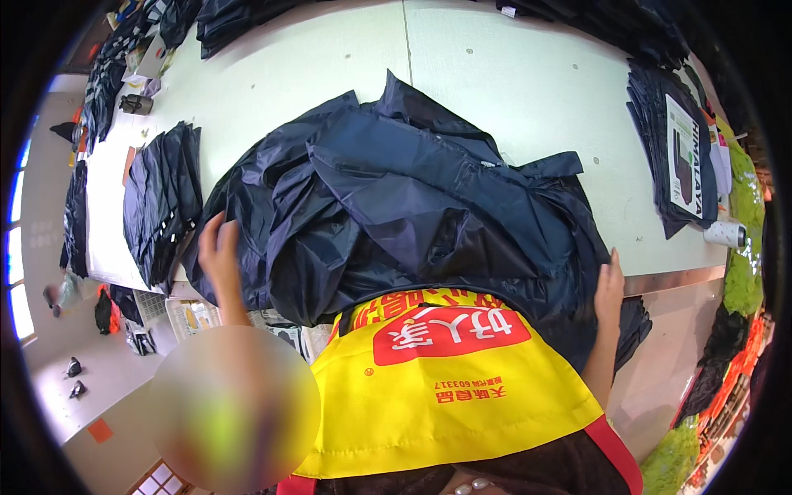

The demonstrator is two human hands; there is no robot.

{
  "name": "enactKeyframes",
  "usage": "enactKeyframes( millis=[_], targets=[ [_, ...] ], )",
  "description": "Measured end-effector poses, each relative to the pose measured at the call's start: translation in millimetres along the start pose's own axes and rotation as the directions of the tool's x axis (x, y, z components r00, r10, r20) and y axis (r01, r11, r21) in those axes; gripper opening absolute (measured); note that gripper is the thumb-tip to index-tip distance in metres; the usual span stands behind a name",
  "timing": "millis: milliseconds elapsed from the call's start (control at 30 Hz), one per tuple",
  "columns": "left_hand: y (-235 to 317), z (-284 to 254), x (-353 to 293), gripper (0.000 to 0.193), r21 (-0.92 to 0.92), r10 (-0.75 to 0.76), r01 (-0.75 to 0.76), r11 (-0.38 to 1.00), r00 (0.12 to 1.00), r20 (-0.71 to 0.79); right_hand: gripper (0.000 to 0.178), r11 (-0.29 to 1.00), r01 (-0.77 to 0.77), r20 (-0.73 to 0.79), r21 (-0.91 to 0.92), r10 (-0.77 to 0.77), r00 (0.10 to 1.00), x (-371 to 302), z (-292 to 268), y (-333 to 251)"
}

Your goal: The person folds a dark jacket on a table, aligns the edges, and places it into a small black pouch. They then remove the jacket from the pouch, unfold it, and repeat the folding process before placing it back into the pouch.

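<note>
A large dark navy garment [412,190] of thin, shiny fabric lies spread and rumpled over the near side of the white table, with folds across its middle. Its near edge hangs down against my yellow apron [462,404]. At the garment's left side, my left hand [219,260] rests on the fabric with its fingers apart. My right hand [609,297] lies along the garment's right edge, fingers stretched out and pointing away from me. Part of the right palm is turned out of sight.
The white table [511,91] carries a stack of folded dark fabric [162,202] on the left. At right stands a dark pile with a printed sheet [683,157], beside a white cup-like cylinder [724,234]. More dark garments [247,21] line the far edge. A basket [194,316] sits below at left.
</note>
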State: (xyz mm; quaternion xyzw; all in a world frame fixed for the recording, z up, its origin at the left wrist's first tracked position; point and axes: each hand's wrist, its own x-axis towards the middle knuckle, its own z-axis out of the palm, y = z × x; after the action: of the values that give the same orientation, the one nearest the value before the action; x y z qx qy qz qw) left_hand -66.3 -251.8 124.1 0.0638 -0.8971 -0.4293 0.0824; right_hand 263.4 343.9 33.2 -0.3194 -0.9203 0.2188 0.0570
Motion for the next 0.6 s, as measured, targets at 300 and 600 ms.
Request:
enactKeyframes(
  millis=[300, 600],
  targets=[
    [-7, 151, -2, 0.056, 0.648, 0.389, -0.461, 0.606, 0.883, 0.265, 0.069, 0.144, -0.640, 0.617, 0.755, 0.177, 0.767, -20, 23, -72],
    [-8, 138, 16, 0.049, 0.567, -0.047, -0.006, 0.824, 0.996, 0.079, 0.060, 0.642, -0.020, -0.011, 0.766, 0.044, 0.999, 60, -114, -170]
  ],
)
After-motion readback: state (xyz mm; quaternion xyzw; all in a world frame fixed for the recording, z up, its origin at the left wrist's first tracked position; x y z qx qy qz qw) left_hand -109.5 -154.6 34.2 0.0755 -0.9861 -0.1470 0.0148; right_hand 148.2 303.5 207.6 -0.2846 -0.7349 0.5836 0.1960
